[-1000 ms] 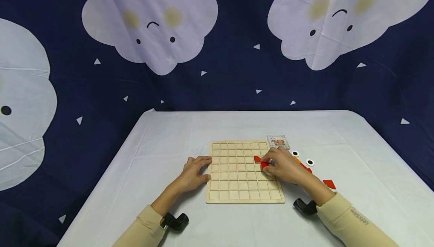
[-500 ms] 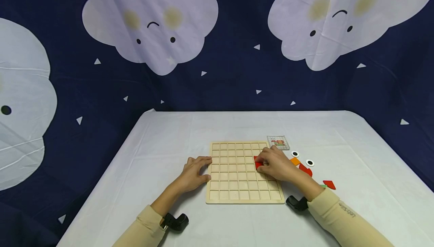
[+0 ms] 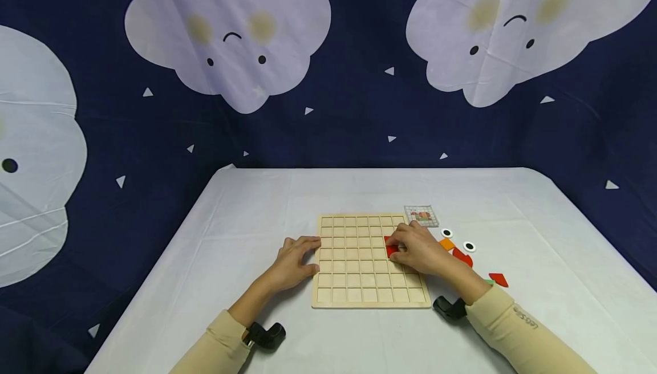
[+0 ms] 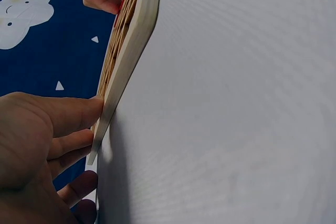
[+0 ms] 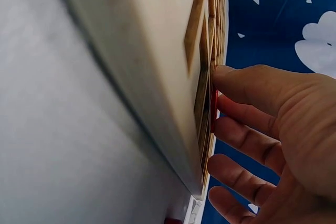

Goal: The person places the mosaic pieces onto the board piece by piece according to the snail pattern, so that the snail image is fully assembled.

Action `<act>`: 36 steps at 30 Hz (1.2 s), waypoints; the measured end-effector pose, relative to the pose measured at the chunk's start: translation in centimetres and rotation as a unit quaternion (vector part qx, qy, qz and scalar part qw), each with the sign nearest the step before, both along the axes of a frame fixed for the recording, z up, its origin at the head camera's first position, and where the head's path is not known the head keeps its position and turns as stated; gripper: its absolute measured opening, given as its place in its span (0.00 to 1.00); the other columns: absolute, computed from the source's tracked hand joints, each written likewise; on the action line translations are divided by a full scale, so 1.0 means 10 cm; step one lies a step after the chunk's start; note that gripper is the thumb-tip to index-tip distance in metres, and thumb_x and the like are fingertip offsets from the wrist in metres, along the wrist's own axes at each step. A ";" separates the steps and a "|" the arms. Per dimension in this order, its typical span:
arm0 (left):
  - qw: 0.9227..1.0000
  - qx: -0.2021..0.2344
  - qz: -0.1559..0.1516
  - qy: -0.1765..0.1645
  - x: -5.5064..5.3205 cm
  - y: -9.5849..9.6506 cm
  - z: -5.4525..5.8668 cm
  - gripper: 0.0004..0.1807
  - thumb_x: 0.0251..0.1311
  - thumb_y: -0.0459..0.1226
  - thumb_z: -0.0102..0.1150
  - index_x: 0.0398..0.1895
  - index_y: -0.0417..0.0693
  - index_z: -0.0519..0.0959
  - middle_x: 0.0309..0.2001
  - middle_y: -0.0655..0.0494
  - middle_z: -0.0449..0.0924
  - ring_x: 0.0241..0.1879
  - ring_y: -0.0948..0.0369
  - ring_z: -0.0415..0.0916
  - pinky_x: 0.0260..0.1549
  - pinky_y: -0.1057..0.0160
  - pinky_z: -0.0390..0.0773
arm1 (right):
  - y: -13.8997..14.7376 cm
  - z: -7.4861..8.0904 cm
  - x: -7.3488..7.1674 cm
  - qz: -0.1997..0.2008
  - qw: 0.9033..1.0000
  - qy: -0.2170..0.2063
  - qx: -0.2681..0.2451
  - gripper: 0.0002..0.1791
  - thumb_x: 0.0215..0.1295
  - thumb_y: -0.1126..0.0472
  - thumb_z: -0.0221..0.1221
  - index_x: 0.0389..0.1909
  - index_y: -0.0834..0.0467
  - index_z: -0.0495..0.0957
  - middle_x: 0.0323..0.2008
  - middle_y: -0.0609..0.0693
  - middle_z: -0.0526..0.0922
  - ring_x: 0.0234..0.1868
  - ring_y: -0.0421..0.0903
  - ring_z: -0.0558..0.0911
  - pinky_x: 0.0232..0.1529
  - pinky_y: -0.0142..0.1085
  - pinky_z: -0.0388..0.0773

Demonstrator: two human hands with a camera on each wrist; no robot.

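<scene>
A pale wooden grid board (image 3: 354,280) lies flat on the white table. My right hand (image 3: 418,251) pinches a red tile (image 3: 392,252) over the board's right side, thumb at one edge and fingertip at the other. In the right wrist view this red tile (image 5: 214,106) sits right at the grid ridges. Just beyond it, a second red piece (image 3: 387,240) is in a cell, partly hidden by the fingers. My left hand (image 3: 291,265) rests against the board's left edge, thumb and fingers spread apart and touching the rim.
A small printed picture card (image 3: 421,215) lies at the board's far right corner. Right of the board are two eye discs (image 3: 469,246), an orange square (image 3: 447,244), a red curved piece (image 3: 463,257), another red piece (image 3: 498,279) and a partly hidden green piece (image 3: 490,281).
My right hand has moved left with the red tile and brought it down beside the other red piece, then held there. The left hand has stayed at the board's edge.
</scene>
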State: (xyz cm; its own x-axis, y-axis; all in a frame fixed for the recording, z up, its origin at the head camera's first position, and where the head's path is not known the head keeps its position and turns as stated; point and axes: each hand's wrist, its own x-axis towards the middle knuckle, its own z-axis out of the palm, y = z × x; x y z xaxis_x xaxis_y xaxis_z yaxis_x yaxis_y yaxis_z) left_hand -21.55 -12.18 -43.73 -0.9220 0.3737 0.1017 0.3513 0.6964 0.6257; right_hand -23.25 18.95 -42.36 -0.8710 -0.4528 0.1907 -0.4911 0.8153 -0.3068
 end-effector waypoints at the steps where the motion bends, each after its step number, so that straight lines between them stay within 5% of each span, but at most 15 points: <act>1: 1.000 0.000 0.000 -0.001 0.00 0.00 0.00 0.28 0.53 0.36 0.63 0.60 0.43 0.74 0.64 0.56 0.70 0.48 0.59 0.60 0.46 0.57 0.57 | 0.00 0.00 0.00 0.000 1.000 -0.001 0.000 0.13 0.49 0.55 0.69 0.37 0.51 0.84 0.37 0.43 0.79 0.36 0.41 0.67 0.40 0.37 0.61; 15: 1.000 0.001 -0.003 -0.002 -0.01 0.00 0.00 0.28 0.53 0.36 0.63 0.60 0.43 0.73 0.64 0.56 0.70 0.48 0.59 0.60 0.46 0.57 0.57 | 0.03 0.03 -0.02 0.001 1.000 0.007 -0.014 0.12 0.48 0.56 0.69 0.36 0.51 0.84 0.36 0.44 0.80 0.37 0.44 0.69 0.41 0.39 0.63; 18: 1.000 -0.001 -0.004 -0.001 -0.02 0.00 0.01 0.28 0.53 0.36 0.63 0.60 0.43 0.73 0.64 0.57 0.70 0.48 0.59 0.60 0.46 0.57 0.57 | 0.09 0.07 -0.01 -0.008 1.000 0.007 -0.027 0.11 0.50 0.58 0.67 0.37 0.53 0.84 0.38 0.46 0.80 0.47 0.55 0.74 0.55 0.51 0.65; 22: 1.000 0.001 -0.002 -0.001 -0.03 0.00 0.01 0.28 0.53 0.36 0.63 0.60 0.43 0.73 0.64 0.57 0.70 0.49 0.58 0.60 0.47 0.57 0.57 | 0.23 0.16 0.03 -0.027 0.999 -0.001 -0.044 0.11 0.53 0.61 0.65 0.39 0.55 0.84 0.45 0.54 0.81 0.62 0.66 0.66 0.63 0.62 0.54; 26: 1.000 0.000 0.001 -0.002 -0.03 0.00 0.00 0.28 0.53 0.36 0.63 0.60 0.44 0.73 0.64 0.57 0.70 0.49 0.59 0.60 0.47 0.57 0.57 | 0.40 0.22 0.06 -0.048 0.998 0.003 -0.047 0.12 0.53 0.61 0.65 0.40 0.57 0.83 0.51 0.59 0.79 0.54 0.60 0.70 0.55 0.56 0.62; 31: 1.000 -0.004 0.004 -0.007 -0.03 0.00 -0.01 0.28 0.53 0.36 0.64 0.60 0.44 0.73 0.64 0.58 0.70 0.48 0.59 0.60 0.47 0.57 0.58 | 0.62 0.24 0.09 -0.075 0.996 0.001 -0.049 0.12 0.53 0.60 0.65 0.40 0.59 0.83 0.42 0.53 0.81 0.42 0.51 0.70 0.45 0.45 0.63; 36: 1.000 0.000 0.004 -0.012 -0.02 0.01 -0.01 0.28 0.53 0.36 0.64 0.60 0.44 0.73 0.64 0.57 0.69 0.49 0.59 0.60 0.47 0.57 0.58 | 0.80 0.21 0.15 -0.104 0.993 -0.027 -0.048 0.13 0.54 0.58 0.65 0.41 0.58 0.83 0.40 0.52 0.81 0.43 0.51 0.70 0.43 0.45 0.64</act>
